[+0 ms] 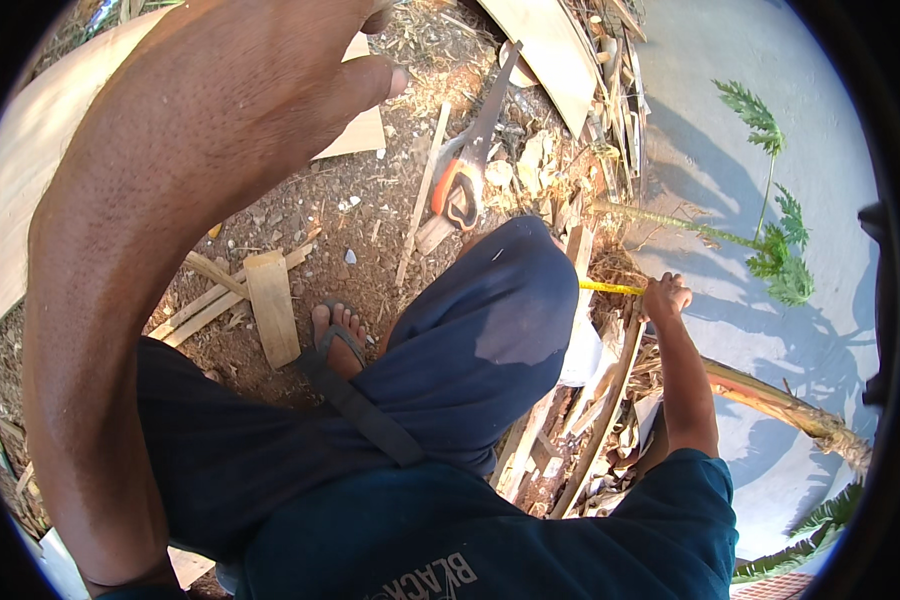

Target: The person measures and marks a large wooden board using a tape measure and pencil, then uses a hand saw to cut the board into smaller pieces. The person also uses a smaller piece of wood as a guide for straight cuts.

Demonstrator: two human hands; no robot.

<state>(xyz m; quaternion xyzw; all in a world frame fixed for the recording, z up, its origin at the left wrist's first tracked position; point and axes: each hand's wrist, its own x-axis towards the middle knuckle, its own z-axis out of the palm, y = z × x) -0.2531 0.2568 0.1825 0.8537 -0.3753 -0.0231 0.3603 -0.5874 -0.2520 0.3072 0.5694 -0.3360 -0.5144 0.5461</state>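
Observation:
Close in front of the camera, my left arm sweeps up to the top edge, where my left hand (335,80) is partly cut off. Its thumb sticks out, apart from the one other fingertip in view, and I see nothing in it. Over on the right, my right hand (667,297) is closed on the end of a yellow tape measure (612,288). The tape's strip runs leftward from that hand and passes out of sight behind my raised knee. Split wood and dry debris lie just below it.
A handsaw (482,135) with an orange and black handle lies on the chip-strewn ground. Thin sticks (425,190) and a short wood block (271,308) lie near my sandalled foot. Pale boards (550,60) rest at the top. A grey wall (710,180) with leafy stems stands at right.

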